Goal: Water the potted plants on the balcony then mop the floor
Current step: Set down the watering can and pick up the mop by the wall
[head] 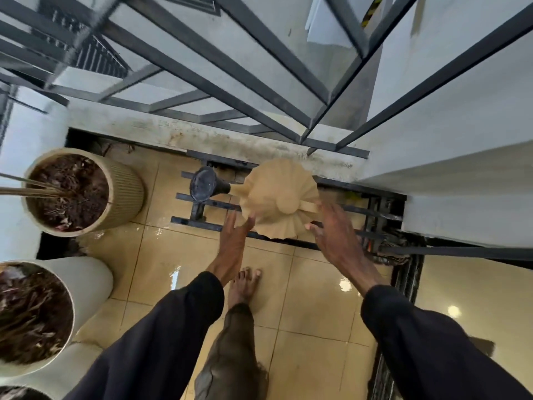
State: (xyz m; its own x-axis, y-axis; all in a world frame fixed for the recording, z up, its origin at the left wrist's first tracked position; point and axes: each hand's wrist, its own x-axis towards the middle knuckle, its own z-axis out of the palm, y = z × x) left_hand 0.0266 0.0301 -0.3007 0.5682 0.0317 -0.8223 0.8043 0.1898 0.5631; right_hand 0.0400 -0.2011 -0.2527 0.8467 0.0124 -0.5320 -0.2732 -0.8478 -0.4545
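A beige ribbed watering can (278, 194) with a black sprinkler head (204, 183) sits low over a dark metal rack (202, 223) by the balcony's low wall. My left hand (234, 236) reaches to its near left edge, fingers spread, thumb touching the rim. On the can's right side, by the handle, my right hand (336, 236) has its fingers extended; neither hand is closed around the can. Two potted plants stand at left: a ribbed beige pot (127, 194) and a white pot (89, 280), both with dark soil and dry stems.
The tan floor tiles (314, 307) are glossy and wet. My bare foot (245, 285) stands between my arms. A stained concrete ledge (161, 129) and dark metal railing bars (259, 90) close off the far side. A white wall (461, 157) stands on the right.
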